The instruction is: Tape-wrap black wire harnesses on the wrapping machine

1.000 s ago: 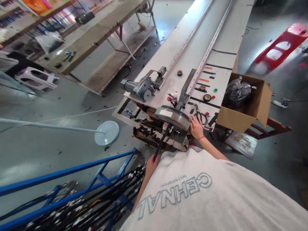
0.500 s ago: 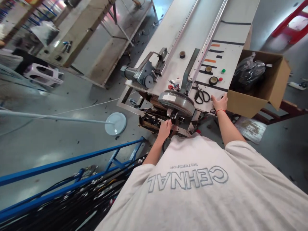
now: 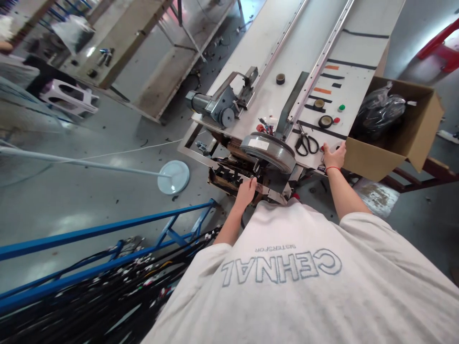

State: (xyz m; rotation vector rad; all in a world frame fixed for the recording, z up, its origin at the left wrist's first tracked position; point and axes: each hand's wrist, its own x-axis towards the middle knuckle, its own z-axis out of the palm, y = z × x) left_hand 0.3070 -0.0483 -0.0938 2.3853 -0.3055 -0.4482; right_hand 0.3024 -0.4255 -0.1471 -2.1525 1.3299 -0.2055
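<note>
My left hand (image 3: 246, 191) is closed at the front frame of the bench, below the round grey wheel (image 3: 269, 149) with a white label. Its fingers hide whatever is in them. My right hand (image 3: 334, 155), with a red band at the wrist, rests on the front right corner of the white bench top (image 3: 353, 86), thumb and fingers apart. By its thumb is a small red piece (image 3: 322, 148). Left of that hand lie black-handled scissors (image 3: 306, 144). Rolls of tape (image 3: 325, 122) and a green button (image 3: 342, 107) lie farther back.
A motor unit (image 3: 217, 107) is mounted at the bench's left. An open cardboard box (image 3: 380, 157) with a black bag stands right. Beside my left arm, a blue rack (image 3: 107, 234) carries many black cables. A pole with a round pale base (image 3: 174, 177) stands on the floor.
The camera view has shifted, so the bench and box appear slightly farther right. Both hands stay at nearly the same places on the bench.
</note>
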